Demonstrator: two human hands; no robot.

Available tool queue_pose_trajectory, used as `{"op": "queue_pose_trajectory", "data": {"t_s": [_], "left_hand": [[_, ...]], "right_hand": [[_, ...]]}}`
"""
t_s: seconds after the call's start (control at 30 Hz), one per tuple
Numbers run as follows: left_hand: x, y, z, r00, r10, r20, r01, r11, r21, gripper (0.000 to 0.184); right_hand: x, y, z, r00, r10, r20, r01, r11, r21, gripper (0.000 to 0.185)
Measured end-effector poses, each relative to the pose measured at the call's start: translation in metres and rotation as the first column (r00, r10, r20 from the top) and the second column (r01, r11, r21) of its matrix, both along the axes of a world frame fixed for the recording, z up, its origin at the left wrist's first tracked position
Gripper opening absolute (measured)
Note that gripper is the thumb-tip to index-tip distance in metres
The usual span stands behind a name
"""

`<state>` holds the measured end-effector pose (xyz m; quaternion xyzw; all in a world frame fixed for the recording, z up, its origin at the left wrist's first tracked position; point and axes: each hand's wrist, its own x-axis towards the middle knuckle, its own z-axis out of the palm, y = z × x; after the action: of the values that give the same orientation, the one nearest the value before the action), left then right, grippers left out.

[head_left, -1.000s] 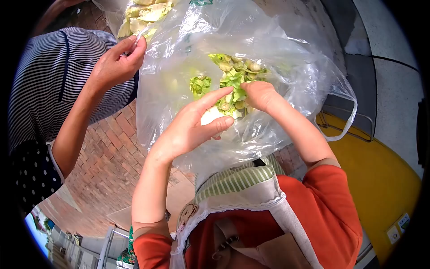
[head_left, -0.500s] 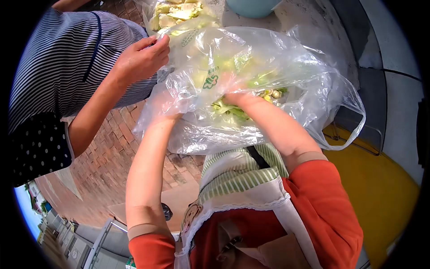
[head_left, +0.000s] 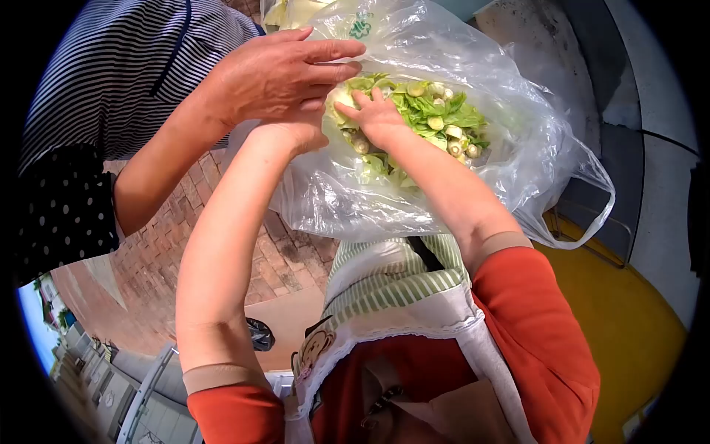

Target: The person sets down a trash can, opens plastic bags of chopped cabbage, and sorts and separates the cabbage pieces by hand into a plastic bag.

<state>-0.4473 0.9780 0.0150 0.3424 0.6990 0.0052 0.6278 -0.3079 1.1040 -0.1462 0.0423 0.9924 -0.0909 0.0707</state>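
I have my right hand (head_left: 376, 120) spread over the cut greens (head_left: 436, 111) inside the clear plastic bag (head_left: 355, 206), fingers apart and gripping nothing I can see; I judge the step to be handling the greens within the bag. Any next move calls for care around the co-worker's hand (head_left: 277, 78), which covers much of my left hand (head_left: 299, 135), so I cannot tell whether those fingers grip. The pale leaves (head_left: 294, 11) above are cut off.

Sunlit brick paving (head_left: 194, 218), a metal railing (head_left: 145, 394) and blue sky (head_left: 37, 324) show an outdoor paved area
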Motion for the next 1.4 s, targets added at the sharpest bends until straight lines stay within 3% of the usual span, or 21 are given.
{"op": "queue_pose_trajectory", "data": {"t_s": [0.03, 0.1, 0.13, 0.23, 0.37, 0.43, 0.47, 0.53, 0.57, 0.67, 0.7, 0.77, 0.8, 0.9, 1.03, 1.13, 1.2, 1.23, 1.3, 1.37, 1.4], "left_hand": [[0.008, 0.001, 0.006, 0.805, -0.255, -0.536, 0.257, 0.964, -0.073, 0.051], [0.005, -0.002, 0.008, 0.784, -0.204, -0.587, 0.284, 0.958, 0.047, 0.053], [0.005, -0.002, 0.009, 0.783, -0.199, -0.589, 0.284, 0.957, 0.055, 0.053], [0.01, -0.009, 0.011, 0.784, -0.254, -0.566, 0.308, 0.951, -0.001, 0.046], [0.023, -0.024, 0.014, 0.873, -0.145, -0.465, 0.267, 0.941, 0.208, 0.057], [0.026, -0.032, 0.024, 0.956, 0.006, -0.295, 0.151, 0.849, 0.506, 0.056], [0.025, -0.031, 0.038, 0.948, 0.016, -0.319, 0.158, 0.845, 0.511, 0.056], [0.026, -0.025, 0.07, 0.903, 0.302, 0.307, -0.43, 0.628, 0.649, 0.055], [0.022, -0.021, 0.084, 0.905, 0.298, 0.304, -0.426, 0.626, 0.653, 0.055], [-0.014, -0.003, 0.104, 0.744, 0.526, 0.412, -0.576, 0.193, 0.794, 0.053], [-0.034, 0.005, 0.103, 0.68, 0.625, 0.384, -0.578, 0.135, 0.805, 0.051], [-0.088, 0.029, 0.074, 0.613, 0.776, -0.147, -0.07, 0.239, 0.968, 0.044], [-0.098, 0.039, 0.079, 0.52, 0.78, -0.348, 0.026, 0.392, 0.919, 0.044], [-0.141, 0.072, 0.054, 0.417, 0.67, -0.614, 0.161, 0.611, 0.775, 0.045], [-0.173, 0.097, 0.017, 0.368, 0.607, -0.705, 0.121, 0.72, 0.683, 0.046], [-0.138, 0.099, 0.021, 0.285, 0.633, -0.72, 0.269, 0.668, 0.694, 0.037], [-0.068, 0.086, 0.04, 0.621, 0.657, -0.427, 0.298, 0.306, 0.904, 0.024], [-0.025, 0.074, 0.044, 0.774, 0.527, -0.351, 0.246, 0.26, 0.934, 0.016], [0.04, 0.046, 0.021, 0.944, 0.079, -0.32, 0.236, 0.518, 0.822, 0.019], [0.074, 0.014, -0.03, 0.846, -0.27, -0.46, 0.5, 0.703, 0.506, 0.039], [0.08, 0.006, -0.045, 0.824, -0.334, -0.458, 0.482, 0.837, 0.257, 0.044]], "right_hand": [[0.003, 0.011, 0.003, 0.989, 0.003, 0.15, 0.01, 0.996, -0.086, 0.033], [0.026, 0.042, 0.009, 0.914, 0.011, 0.406, -0.023, 0.999, 0.025, 0.026], [0.049, 0.058, 0.003, 0.949, -0.009, 0.315, -0.015, 0.997, 0.072, 0.021], [0.077, 0.088, 0.033, 0.84, -0.066, 0.539, 0.008, 0.994, 0.109, 0.022], [0.088, 0.064, 0.071, 0.764, -0.197, 0.615, 0.123, 0.979, 0.162, 0.029], [0.099, 0.044, 0.067, 0.83, -0.179, 0.528, 0.186, 0.982, 0.041, 0.026], [0.105, 0.032, 0.069, 0.85, -0.176, 0.496, 0.183, 0.982, 0.034, 0.03], [0.115, 0.016, 0.059, 0.827, -0.204, 0.524, 0.226, 0.974, 0.022, 0.041], [0.124, 0.01, 0.047, 0.835, -0.232, 0.499, 0.25, 0.968, 0.033, 0.044], [0.138, -0.001, 0.055, 0.851, -0.268, 0.451, 0.311, 0.95, -0.022, 0.05], [0.141, -0.002, 0.056, 0.855, -0.272, 0.441, 0.312, 0.95, -0.02, 0.05], [0.149, -0.004, 0.054, 0.87, -0.301, 0.39, 0.364, 0.926, -0.097, 0.054], [0.152, -0.004, 0.052, 0.87, -0.302, 0.39, 0.366, 0.925, -0.101, 0.057], [0.154, -0.007, 0.053, 0.874, -0.327, 0.358, 0.389, 0.914, -0.116, 0.058], [0.152, -0.007, 0.056, 0.853, -0.363, 0.376, 0.439, 0.887, -0.14, 0.058], [0.157, -0.005, 0.055, 0.843, -0.373, 0.389, 0.472, 0.858, -0.2, 0.056], [0.158, -0.004, 0.061, 0.84, -0.376, 0.391, 0.486, 0.841, -0.237, 0.056], [0.156, -0.005, 0.067, 0.866, -0.362, 0.345, 0.433, 0.888, -0.156, 0.055], [0.141, -0.001, 0.074, 0.891, -0.344, 0.296, 0.379, 0.923, -0.07, 0.055], [0.118, -0.003, 0.076, 0.923, -0.324, 0.207, 0.349, 0.932, -0.098, 0.043], [0.102, -0.003, 0.079, 0.947, -0.312, 0.081, 0.318, 0.944, -0.091, 0.025]]}}
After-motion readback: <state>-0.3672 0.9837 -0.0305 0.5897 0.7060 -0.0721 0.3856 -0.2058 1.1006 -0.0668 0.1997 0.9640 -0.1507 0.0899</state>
